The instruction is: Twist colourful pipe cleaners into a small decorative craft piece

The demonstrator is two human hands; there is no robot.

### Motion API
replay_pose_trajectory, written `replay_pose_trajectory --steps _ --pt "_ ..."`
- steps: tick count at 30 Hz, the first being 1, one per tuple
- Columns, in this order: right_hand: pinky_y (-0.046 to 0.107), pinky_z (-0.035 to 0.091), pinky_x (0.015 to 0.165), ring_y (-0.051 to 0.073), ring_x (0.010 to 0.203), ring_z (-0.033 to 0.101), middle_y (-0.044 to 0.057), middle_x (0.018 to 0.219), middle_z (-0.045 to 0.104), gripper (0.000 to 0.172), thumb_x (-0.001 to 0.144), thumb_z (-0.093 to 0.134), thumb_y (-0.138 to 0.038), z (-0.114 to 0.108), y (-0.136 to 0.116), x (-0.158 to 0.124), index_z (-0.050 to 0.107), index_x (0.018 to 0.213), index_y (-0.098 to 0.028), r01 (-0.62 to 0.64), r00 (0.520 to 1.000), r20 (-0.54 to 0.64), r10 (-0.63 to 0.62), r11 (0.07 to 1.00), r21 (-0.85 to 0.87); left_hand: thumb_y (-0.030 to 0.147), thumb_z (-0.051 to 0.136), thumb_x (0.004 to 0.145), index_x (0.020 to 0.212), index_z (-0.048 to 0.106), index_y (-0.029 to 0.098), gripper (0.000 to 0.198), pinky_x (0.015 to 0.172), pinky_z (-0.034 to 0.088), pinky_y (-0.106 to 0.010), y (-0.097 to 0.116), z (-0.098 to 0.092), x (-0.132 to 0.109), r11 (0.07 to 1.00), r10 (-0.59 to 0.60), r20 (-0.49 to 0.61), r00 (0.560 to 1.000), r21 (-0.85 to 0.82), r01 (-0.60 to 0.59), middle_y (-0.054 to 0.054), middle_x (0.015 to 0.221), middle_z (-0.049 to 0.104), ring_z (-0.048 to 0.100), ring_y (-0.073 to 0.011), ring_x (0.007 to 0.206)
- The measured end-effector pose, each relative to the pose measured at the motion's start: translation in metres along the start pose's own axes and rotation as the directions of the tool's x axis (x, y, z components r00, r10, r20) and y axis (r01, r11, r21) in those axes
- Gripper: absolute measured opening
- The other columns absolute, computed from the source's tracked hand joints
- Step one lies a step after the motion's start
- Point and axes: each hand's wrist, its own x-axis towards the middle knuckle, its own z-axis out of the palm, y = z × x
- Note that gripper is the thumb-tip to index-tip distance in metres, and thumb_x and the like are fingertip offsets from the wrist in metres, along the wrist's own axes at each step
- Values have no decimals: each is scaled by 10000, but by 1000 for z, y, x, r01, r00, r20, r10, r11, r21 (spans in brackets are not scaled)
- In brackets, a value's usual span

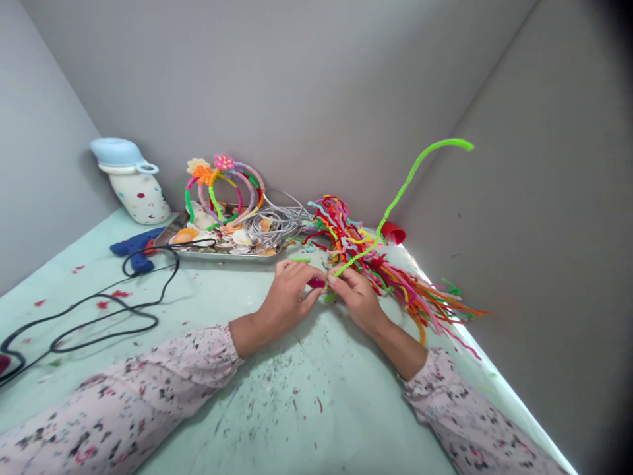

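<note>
A long lime-green pipe cleaner (pixel 394 201) rises from between my hands and bends over to the right at its free end. My right hand (pixel 363 303) pinches its lower end between thumb and fingers. Close beside it, my left hand (pixel 284 297) is closed on a small magenta piece (pixel 316 284), possibly wrapped pipe cleaner; fingers cover most of it. The fingertips of both hands nearly meet where green and magenta come together. Short bits of green show behind the left fingers and below the pinch.
Behind my hands lies a heap of colourful pipe cleaners (pixel 346 231). A metal tray (pixel 232 255) holds wrapped headbands (pixel 252 178), scraps and grey wire (pixel 281 224). A blue glue gun (pixel 141 249) with a black cord (pixel 143 310) and a bottle (pixel 141 194) stand left. Walls enclose the table (pixel 277 409).
</note>
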Motion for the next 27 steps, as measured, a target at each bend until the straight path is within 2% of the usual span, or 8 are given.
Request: replay_pose_trajectory --steps 13,27 --pt "265 411 625 127 657 482 -6 723 547 230 862 525 -396 0 1 -1 595 831 -179 -65 997 37 64 997 35 224 630 836 857 569 191 72 873 346 -357 -1 -1 0 999 18 -25 1000 -37 -19 -1 832 647 568 -167 841" --pt "247 410 615 131 662 501 -6 696 566 223 854 552 -383 2 2 0 628 780 -186 -29 998 48 29 1000 6 207 579 839 776 551 186 72 861 335 -368 2 -3 0 999 -1 6 1000 -37 1 17 742 606 534 -153 762"
